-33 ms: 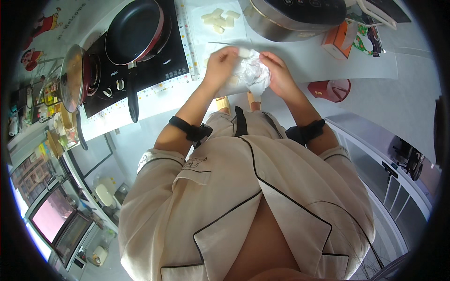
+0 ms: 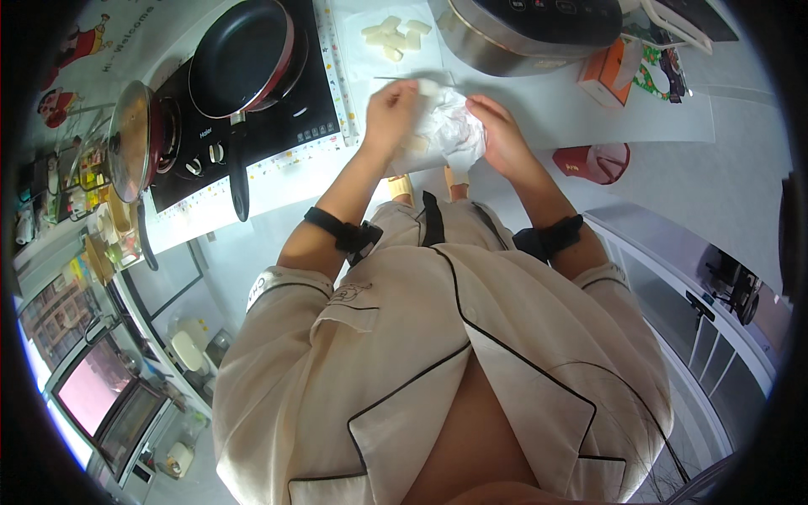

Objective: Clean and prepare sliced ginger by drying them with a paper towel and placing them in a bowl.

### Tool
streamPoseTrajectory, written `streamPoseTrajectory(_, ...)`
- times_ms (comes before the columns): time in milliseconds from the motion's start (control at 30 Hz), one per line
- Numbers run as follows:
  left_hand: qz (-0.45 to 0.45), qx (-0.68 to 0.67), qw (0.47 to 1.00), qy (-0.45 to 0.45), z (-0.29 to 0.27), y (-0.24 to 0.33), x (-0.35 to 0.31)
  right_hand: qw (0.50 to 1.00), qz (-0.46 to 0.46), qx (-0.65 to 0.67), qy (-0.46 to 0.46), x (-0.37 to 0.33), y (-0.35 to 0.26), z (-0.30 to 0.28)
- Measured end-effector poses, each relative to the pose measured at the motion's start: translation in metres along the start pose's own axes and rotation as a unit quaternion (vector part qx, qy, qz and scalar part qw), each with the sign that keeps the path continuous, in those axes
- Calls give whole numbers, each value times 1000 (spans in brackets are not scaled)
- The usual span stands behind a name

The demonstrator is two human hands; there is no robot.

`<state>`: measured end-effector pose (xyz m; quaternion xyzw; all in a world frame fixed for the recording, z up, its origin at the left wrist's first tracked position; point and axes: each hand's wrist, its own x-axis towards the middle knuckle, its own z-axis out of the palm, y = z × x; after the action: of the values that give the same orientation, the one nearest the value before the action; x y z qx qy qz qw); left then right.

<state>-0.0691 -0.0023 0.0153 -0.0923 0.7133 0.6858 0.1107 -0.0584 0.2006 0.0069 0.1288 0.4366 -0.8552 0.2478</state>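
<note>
My left hand (image 2: 390, 118) is closed, its fingertips pinching a small pale white piece (image 2: 429, 87), partly blurred. My right hand (image 2: 498, 128) grips the edge of a crumpled white paper towel (image 2: 454, 126), thumb on top and fingers curled behind. The towel spreads between both hands above the counter's front edge. Beneath my left hand, near the towel, another pale shape (image 2: 415, 145) shows in part. Several pale cut pieces (image 2: 391, 35) lie beyond my hands on a white sheet (image 2: 353, 59). Just past my left fingertips is a thin dark edge, too little seen to name.
Left of my hands, a black hob (image 2: 311, 93) carries a frying pan (image 2: 240, 59), its handle pointing toward me, and a red pot with a glass lid (image 2: 130, 143). A silver rice cooker (image 2: 480, 52) stands far right, beside an orange box (image 2: 599, 76). A red container (image 2: 593, 162) sits below the counter's right part.
My left hand has shifted slightly up and to the left with the pale piece. My right hand and the paper towel stay almost the same.
</note>
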Motion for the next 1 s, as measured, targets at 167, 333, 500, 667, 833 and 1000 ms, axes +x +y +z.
streamPoseTrajectory(167,-49,-22,983,174,-32,-15,62,998,-18,-44,-33,11,28,-33)
streamPoseTrajectory(333,-55,7,977,207,-40,-5,82,983,-57,-174,-7,9,39,-44)
streamPoseTrajectory(500,35,428,900,-69,-56,7,33,988,-36,-151,-23,8,42,-63)
streamPoseTrajectory(667,196,565,801,-32,-62,-17,-2,1000,9,-9,-4,15,39,-48)
streamPoseTrajectory(833,151,513,845,6,-61,-5,-17,988,88,120,-47,11,6,-6)
streamPoseTrajectory(1000,126,406,905,25,-69,-1,-27,987,111,110,-33,17,4,4)
